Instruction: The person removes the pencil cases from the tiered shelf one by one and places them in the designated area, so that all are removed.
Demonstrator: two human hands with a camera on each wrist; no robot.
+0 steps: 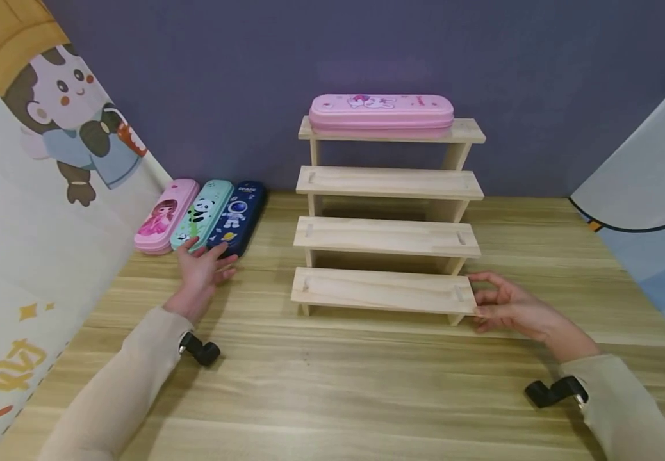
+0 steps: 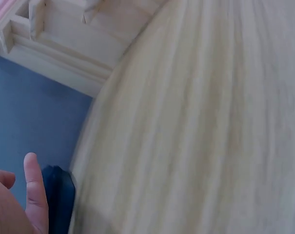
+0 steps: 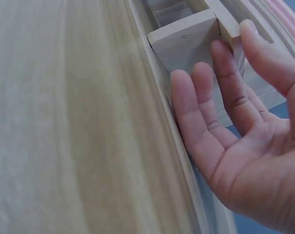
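A four-step wooden display stand stands on the table against the wall. My right hand pinches the right end of its lowest step; in the right wrist view the thumb is at the board's edge with a finger beneath. On the top step lies a pink pencil case with a rabbit picture. To the left, my left hand reaches with spread fingers to the near ends of a navy astronaut pencil case and a teal panda pencil case. Beside them lies a pink pencil case with a girl.
The wood-grain table runs back to a dark blue-grey wall. A cartoon-printed white panel borders the left side, close to the pencil cases, and another printed panel borders the right.
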